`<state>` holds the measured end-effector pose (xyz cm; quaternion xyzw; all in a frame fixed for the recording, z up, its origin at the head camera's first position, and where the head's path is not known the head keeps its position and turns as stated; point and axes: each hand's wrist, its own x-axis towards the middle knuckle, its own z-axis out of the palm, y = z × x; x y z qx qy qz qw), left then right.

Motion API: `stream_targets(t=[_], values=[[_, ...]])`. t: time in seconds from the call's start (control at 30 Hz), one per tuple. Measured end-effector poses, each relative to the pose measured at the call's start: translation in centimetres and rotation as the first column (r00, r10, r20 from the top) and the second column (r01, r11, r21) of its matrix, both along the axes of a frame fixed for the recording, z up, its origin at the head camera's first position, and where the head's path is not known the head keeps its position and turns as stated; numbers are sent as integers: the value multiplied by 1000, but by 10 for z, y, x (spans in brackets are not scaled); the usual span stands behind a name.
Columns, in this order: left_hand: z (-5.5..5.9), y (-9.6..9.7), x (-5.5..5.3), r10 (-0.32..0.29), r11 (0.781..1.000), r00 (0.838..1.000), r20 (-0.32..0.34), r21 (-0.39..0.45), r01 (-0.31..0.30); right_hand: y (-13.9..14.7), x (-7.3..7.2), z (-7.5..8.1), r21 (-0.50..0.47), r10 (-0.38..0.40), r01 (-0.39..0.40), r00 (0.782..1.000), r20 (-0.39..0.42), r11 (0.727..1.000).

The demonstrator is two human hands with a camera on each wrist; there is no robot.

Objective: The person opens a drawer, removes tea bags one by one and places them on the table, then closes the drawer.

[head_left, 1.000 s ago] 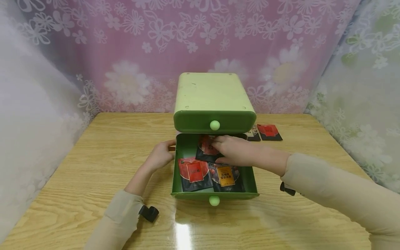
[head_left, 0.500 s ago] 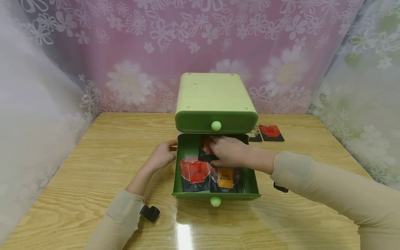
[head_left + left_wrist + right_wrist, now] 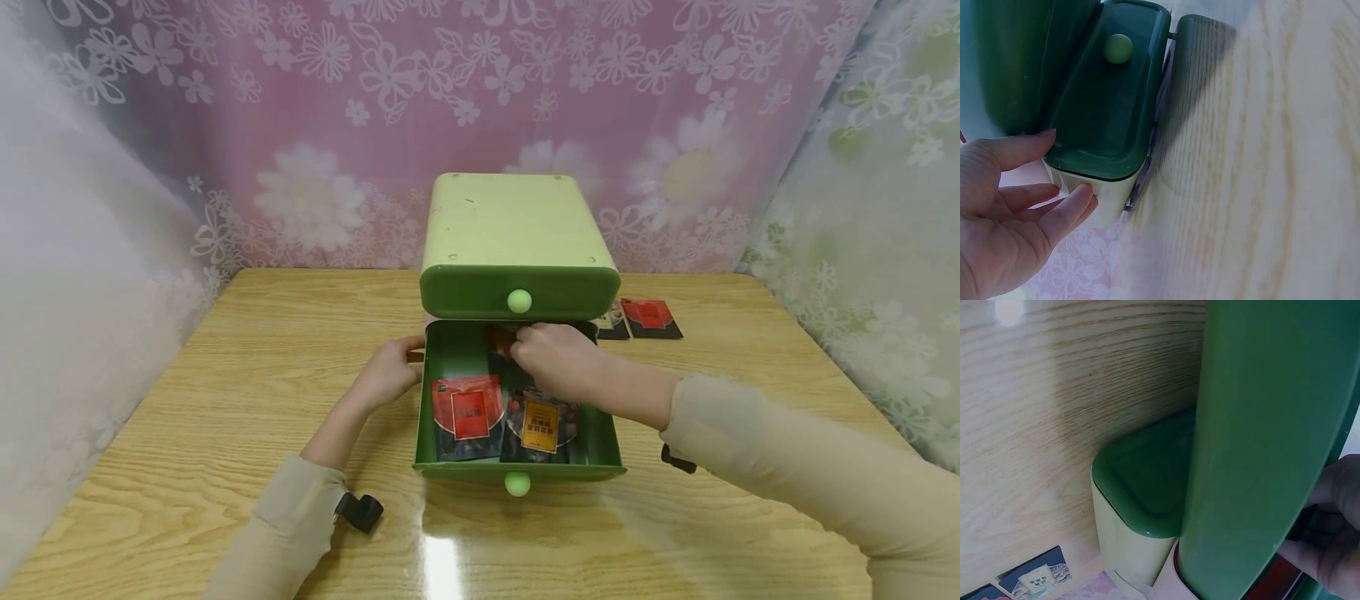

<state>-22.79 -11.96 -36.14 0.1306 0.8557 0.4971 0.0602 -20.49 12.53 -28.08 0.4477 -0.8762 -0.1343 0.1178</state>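
1. Leftmost, on the bench (image 3: 247, 392), a black wrist device (image 3: 360, 512) is worn below the left sleeve (image 3: 296, 508).
2. The left hand (image 3: 386, 373) is placed at the left side of the green cabinet (image 3: 517, 218); in the left wrist view its thumb and fingers are spread apart at the corner of a closed bottom drawer (image 3: 1104, 106), with some fingers laid against the cream housing.
3. In the centre, below a closed top drawer (image 3: 468, 292), a drawer (image 3: 519, 472) is pulled out. Inside it, at the front left, a red-labelled packet (image 3: 468, 417) is laid flat; just beside it, at the front right, a yellow-labelled packet (image 3: 540, 429) is seen.
4. Further back in the pulled-out drawer, a red-and-black packet (image 3: 501, 342) is held by the curled fingers of the right hand (image 3: 558, 358), by which it is partly hidden.
5. To the right, behind the right arm, a dark packet (image 3: 617, 323) and a red packet (image 3: 652, 319) are laid side by side on the bench; the dark one is partly covered by the cabinet.
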Motion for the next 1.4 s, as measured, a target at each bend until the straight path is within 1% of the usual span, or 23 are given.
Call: stream_targets(t=[0.1, 0.23, 0.37, 0.47, 0.57, 0.67, 0.73, 0.8, 0.9, 1.0, 1.07, 1.13, 1.2, 1.23, 1.27, 1.3, 1.4], values=[[0, 0, 0, 1, 1000, 1000, 3, -4, -1, 2, 2, 0, -42, -25, 24, 999, -33, 999], [-1, 0, -1, 2, 1000, 1000, 2, -8, -2, 8, 4, 0, -139, -20, 8, 996, -83, 990], [-1, -1, -1, 3, 1000, 1000, -2, -7, -3, 16, 7, 6, -240, -1, -25, 994, -110, 971], [-1, -1, -1, 7, 1000, 1000, 1, -7, -7, 23, 9, 12, -303, 8, -41, 994, -107, 952], [0, 0, -1, 12, 1000, 1000, 6, -7, -12, 31, 12, 18, -359, 9, -35, 997, -74, 933], [0, 0, -1, 11, 1000, 1000, 6, -6, -11, 37, 17, 24, -426, 4, -5, 1000, -2, 905], [0, 0, 0, 7, 1000, 1000, 4, -3, -7, 41, 22, 29, -470, 4, 23, 998, 57, 883], [0, 0, 0, 3, 1000, 1000, 2, -1, -3, 45, 26, 35, -510, 11, 39, 995, 95, 859], [0, 0, 0, 1, 1000, 1000, -4, -1, -1, 53, 32, 44, -554, 34, 41, 992, 124, 831], [0, 1, 0, 0, 1000, 1000, -8, -4, 0, 67, 37, 52, -580, 46, 40, 990, 133, 814], [0, 2, 0, -1, 1000, 1000, -7, -7, 1, 78, 40, 58, -597, 58, 49, 986, 158, 801], [-1, 2, 0, -2, 1000, 1000, -6, -10, 2, 92, 42, 63, -600, 28, 61, 990, 139, 798], [-1, 2, 0, 1, 1000, 1000, -4, -10, -1, 107, 43, 68, -596, -22, 85, 993, 112, 798], [-1, 2, 1, 3, 1000, 1000, -6, -11, -3, 114, 44, 70, -596, -55, 103, 994, 97, 797], [-1, 2, 1, 6, 1000, 1000, -7, -13, -6, 122, 43, 72, -588, -98, 118, 993, 67, 801], [-2, 2, 1, 8, 1000, 1000, -9, -13, -8, 129, 42, 73, -577, -140, 138, 989, 42, 805], [-2, 1, 0, 15, 1000, 1000, -11, -15, -15, 149, 37, 72, -561, -223, 206, 974, 39, 802]])
